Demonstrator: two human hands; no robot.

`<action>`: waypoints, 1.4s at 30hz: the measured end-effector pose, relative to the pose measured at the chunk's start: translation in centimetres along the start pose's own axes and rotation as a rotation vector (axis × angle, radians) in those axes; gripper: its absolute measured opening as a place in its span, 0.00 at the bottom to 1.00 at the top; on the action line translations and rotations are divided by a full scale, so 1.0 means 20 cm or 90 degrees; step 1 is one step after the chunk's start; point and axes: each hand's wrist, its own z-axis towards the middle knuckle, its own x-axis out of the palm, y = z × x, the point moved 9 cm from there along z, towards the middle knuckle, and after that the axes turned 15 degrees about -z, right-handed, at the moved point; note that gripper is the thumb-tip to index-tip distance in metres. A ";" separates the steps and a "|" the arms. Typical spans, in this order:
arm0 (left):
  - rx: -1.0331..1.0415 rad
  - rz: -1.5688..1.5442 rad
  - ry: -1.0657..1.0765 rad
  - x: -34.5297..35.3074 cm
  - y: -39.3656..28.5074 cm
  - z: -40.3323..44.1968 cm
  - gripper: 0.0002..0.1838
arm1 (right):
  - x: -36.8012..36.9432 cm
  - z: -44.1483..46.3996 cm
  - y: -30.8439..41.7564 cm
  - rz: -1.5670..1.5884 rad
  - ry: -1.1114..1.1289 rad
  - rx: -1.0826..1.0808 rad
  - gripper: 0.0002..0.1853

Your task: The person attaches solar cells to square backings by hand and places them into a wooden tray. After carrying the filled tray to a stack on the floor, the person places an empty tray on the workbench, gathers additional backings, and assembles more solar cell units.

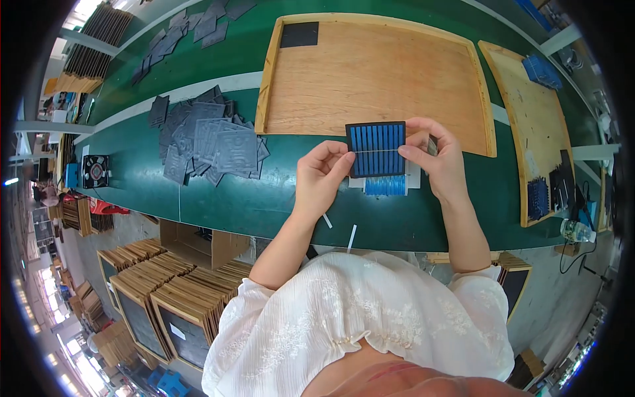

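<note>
A small solar panel (pixel 376 151) with blue strips and a dark border is held up between both hands over the green table. My left hand (pixel 320 175) pinches its left edge between thumb and fingers. On the opposite edge, my right hand (pixel 440 159) has its thumb against the front, fingers curled behind. Something small and dark shows by the right fingers; I cannot make out what it is. Just below the panel, a bundle of blue strips (pixel 385 186) lies on a white piece, partly hidden by the panel.
A wooden tray (pixel 377 73) with a dark square (pixel 299 35) in its corner lies ahead. Dark square plates (pixel 211 135) are heaped left, near a fan (pixel 95 171). Another board (pixel 529 112) holding blue pieces stands right. White slips (pixel 352 237) lie by the front edge.
</note>
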 end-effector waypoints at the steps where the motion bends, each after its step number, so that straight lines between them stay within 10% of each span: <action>1: -0.043 -0.101 0.013 0.00 0.03 0.01 0.02 | 0.01 0.01 -0.01 0.013 0.017 0.006 0.30; 4: -0.161 -0.332 0.050 0.06 0.06 0.00 0.03 | 0.12 -0.02 0.15 0.229 0.123 -0.180 0.45; 9: -0.239 -0.413 0.084 0.10 0.10 -0.03 0.08 | 0.33 0.01 0.18 0.039 0.234 -0.241 0.56; 16: 0.368 0.859 0.131 0.06 -0.33 -0.06 0.28 | 0.40 0.53 0.32 -0.478 0.106 -0.363 0.50; 42: 0.346 0.815 0.090 -0.07 -0.31 -0.08 0.33 | 0.65 1.17 0.24 -0.628 0.008 -0.443 0.45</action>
